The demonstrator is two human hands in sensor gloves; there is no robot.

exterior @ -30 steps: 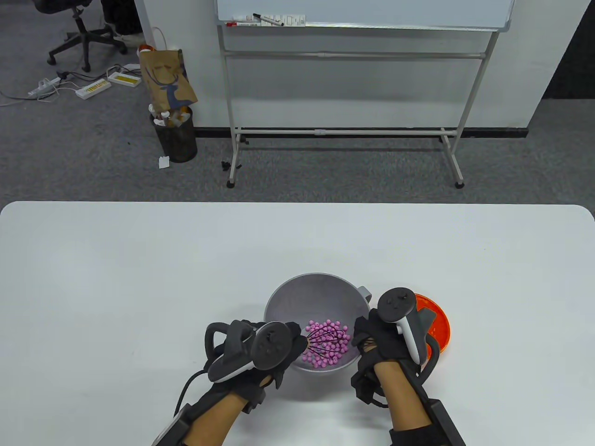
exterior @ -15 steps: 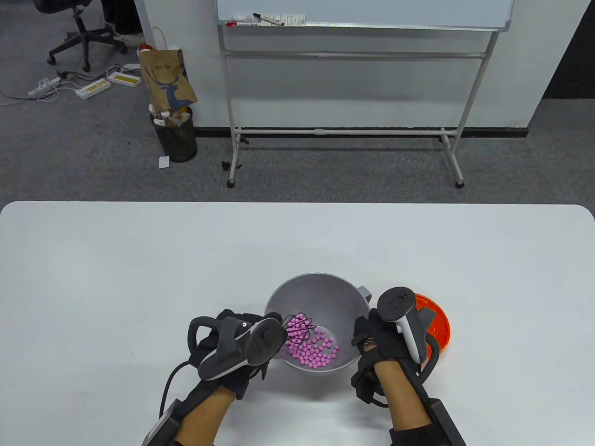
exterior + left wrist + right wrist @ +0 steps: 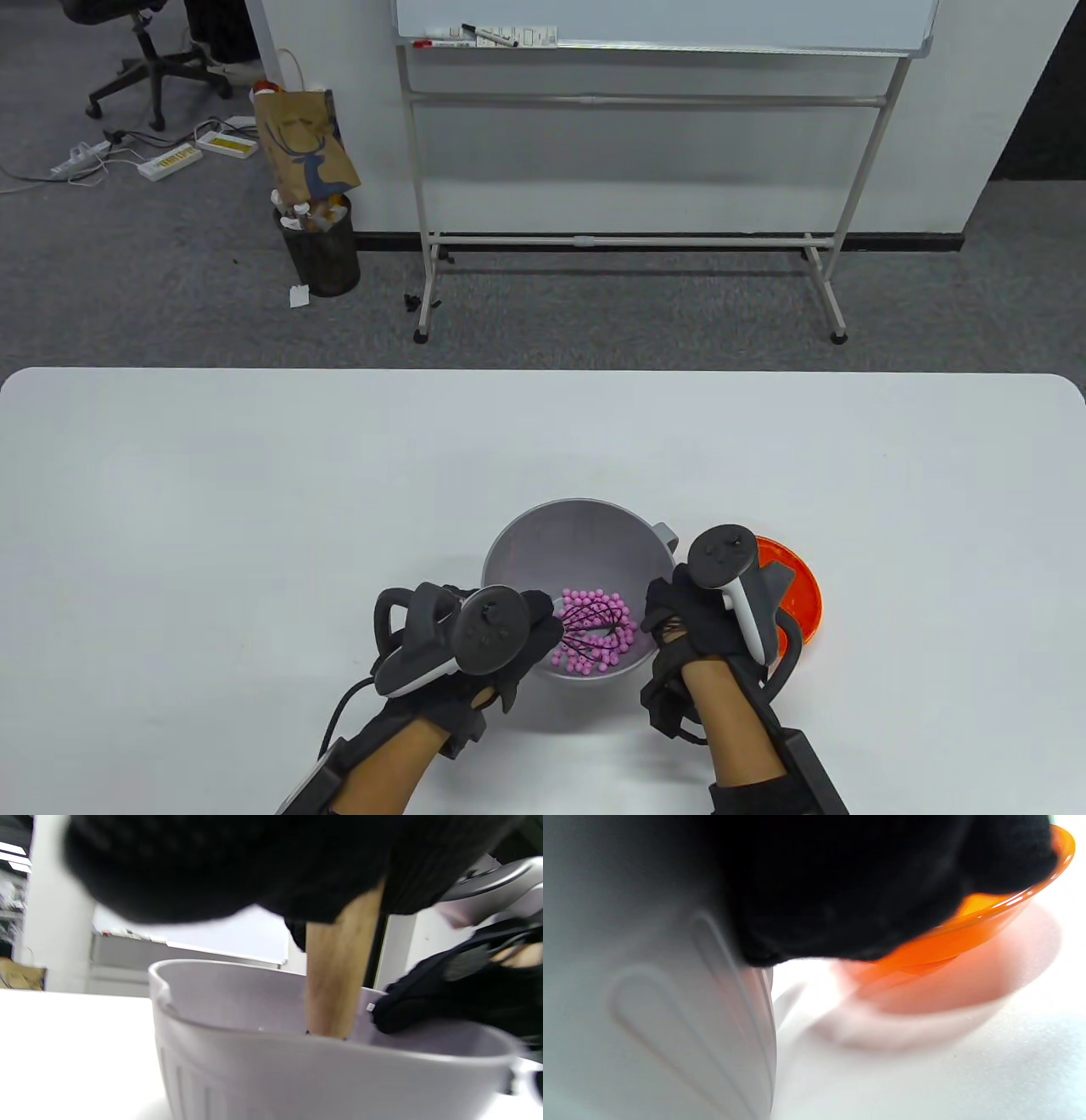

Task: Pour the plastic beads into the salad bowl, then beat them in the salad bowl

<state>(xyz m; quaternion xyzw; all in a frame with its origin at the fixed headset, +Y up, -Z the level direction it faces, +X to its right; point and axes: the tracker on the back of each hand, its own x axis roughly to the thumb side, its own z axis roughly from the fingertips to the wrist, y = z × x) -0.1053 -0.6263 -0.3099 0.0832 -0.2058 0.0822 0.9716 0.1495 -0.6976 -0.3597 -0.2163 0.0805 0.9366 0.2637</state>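
My left hand (image 3: 475,645) sits at the near-left rim of the grey salad bowl (image 3: 543,543), fingers curled round the wooden handle (image 3: 335,984) of a whisk (image 3: 594,632) whose black wires are down among the pink plastic beads (image 3: 624,620). The beads lie heaped in the bottom of the bowl, toward its near-right side. From here I judge the main risk is flicking: the beads are light and round, so a fast sweep up the wall could throw some over the rim onto the white table (image 3: 212,509). My right hand (image 3: 696,620) grips the bowl's right rim, fingers curled over the edge; if that hold loosens, the whisk's sideways push could slide or tip the bowl. Just beside the right hand stands the orange dish (image 3: 797,594), close enough for the bowl to knock it.
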